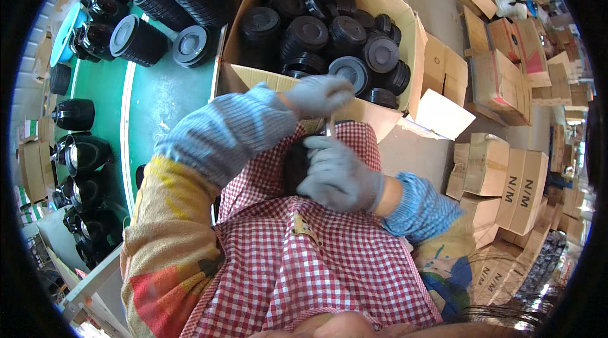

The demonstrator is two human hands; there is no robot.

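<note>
Black piece, one: in lap, at centre, apparently mid-handling. Right hand: fingers curled beside it, clamping cannot be told. Left hand: fingers together, hold unclear. Box, twelve o'clock: many black lids, finished or waiting unclear. Green table, ten o'clock: further stacks. Cartons: three o'clock.

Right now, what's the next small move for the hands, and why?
Probably lower the left hand to steady the dark piece by the checked apron: the right hand is right at it, while the left is higher, near the open carton of black round parts. Their grip is unclear.
</note>
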